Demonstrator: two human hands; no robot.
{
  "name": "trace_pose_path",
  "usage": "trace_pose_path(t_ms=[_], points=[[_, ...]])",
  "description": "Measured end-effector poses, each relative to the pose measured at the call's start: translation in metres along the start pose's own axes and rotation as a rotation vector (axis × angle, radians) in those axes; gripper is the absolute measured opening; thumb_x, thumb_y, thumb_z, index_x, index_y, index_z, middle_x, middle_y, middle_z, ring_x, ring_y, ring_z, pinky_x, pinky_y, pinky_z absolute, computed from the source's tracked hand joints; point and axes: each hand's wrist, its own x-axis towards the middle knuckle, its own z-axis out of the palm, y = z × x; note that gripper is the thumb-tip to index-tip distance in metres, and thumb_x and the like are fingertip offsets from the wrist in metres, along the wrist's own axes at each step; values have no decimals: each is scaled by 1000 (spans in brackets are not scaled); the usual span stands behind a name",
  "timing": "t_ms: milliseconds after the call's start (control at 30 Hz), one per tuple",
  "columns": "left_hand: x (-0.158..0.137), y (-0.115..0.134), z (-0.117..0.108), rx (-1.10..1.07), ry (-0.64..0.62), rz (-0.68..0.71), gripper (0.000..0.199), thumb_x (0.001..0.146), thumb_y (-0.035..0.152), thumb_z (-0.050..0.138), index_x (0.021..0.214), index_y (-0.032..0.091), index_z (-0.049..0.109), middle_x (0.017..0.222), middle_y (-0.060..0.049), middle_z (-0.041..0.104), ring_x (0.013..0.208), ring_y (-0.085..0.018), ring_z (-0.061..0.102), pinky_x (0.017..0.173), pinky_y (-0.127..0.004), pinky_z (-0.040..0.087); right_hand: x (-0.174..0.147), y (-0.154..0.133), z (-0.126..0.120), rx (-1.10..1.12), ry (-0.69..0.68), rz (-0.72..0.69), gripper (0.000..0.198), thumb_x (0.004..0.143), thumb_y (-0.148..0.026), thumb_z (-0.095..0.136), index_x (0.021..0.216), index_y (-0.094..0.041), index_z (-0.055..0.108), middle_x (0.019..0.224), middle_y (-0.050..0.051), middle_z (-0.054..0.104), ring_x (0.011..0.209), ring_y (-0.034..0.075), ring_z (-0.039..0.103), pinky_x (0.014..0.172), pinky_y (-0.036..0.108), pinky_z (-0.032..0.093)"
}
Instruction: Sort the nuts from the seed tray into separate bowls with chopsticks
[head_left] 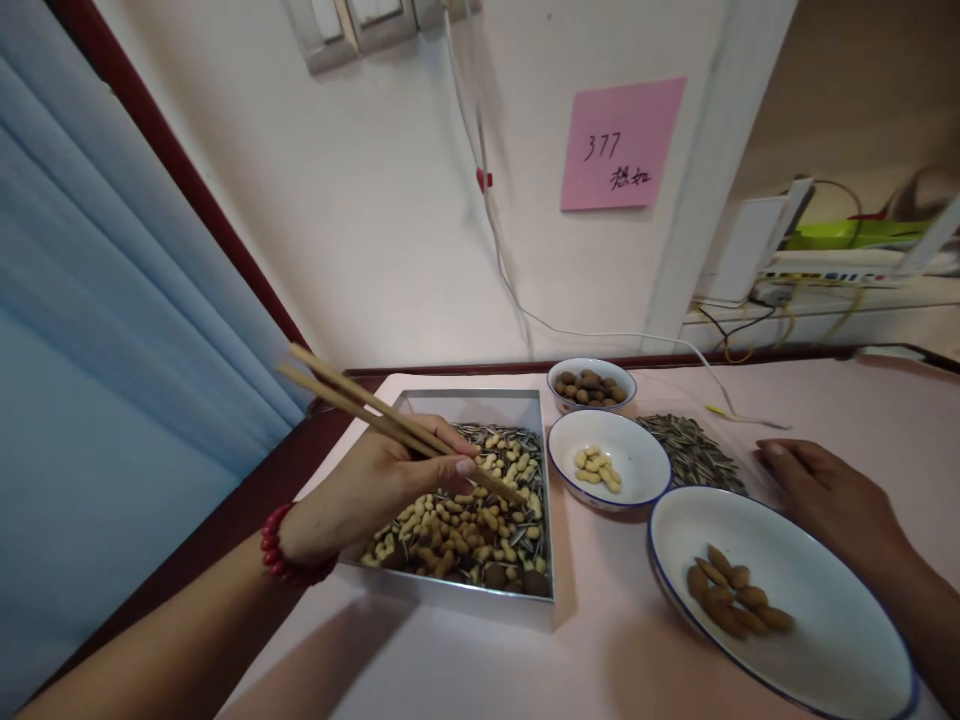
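My left hand (409, 465), a red bead bracelet (276, 540) at its wrist, is closed on a pair of wooden chopsticks (375, 410). Their tips point down into a metal tray (480, 600) of mixed unshelled peanuts (450, 530), striped sunflower seeds (534, 450) and dark round nuts (534, 582). Nothing is clearly pinched between the tips. On the table at the right lies my right hand (832, 500), its fingers loosely extended and partly hidden, with no object visible in it. It is beside a pile of sunflower seeds (690, 455).
Right of the tray stand a small bowl (553, 392) of round brown nuts, a white bowl (637, 455) with several peanuts, and a larger bowl (832, 620) with several brown oval nuts. A white cable (615, 334) runs down the wall onto the table. A blue curtain (112, 300) hangs left.
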Motion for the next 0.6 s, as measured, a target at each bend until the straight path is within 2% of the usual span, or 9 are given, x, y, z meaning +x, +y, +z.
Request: trace_pose_path(t_ms=[167,300,400,467,600], points=[[-1,-8,-12,18,-12,-19,18,82,32,77,87,16,70,77,-3,74,76,-18,72,72,-28,58,0,0,-3,-24,-30,32,45,76,-64,40,92,-29,63,113,11,71,114,35,62,98,47,45],[5,-21,-9,40,-182,-72,16,82,29,76,87,16,69,77,-3,73,73,-15,69,67,-25,57,-1,-1,-5,-54,-40,52,40,76,-64,40,90,-33,62,113,9,71,113,36,62,96,49,46],[16,-31,0,166,-295,-60,10,83,25,73,86,16,69,77,-2,72,72,-15,69,66,-25,56,-2,-2,-6,-75,-44,60,40,76,-64,39,91,-34,60,114,9,71,113,36,61,97,49,46],[25,-37,4,316,-288,-8,7,82,22,71,86,16,70,79,-3,72,75,-17,69,69,-26,55,-2,-2,-6,-92,-53,68,41,75,-65,37,91,-34,60,114,9,71,113,36,61,96,48,46],[40,-40,-2,568,-158,85,6,83,20,68,86,17,72,82,-3,74,79,-19,68,73,-27,53,0,1,-7,-149,-27,10,44,75,-65,35,91,-33,61,111,9,72,107,34,65,89,46,50]])
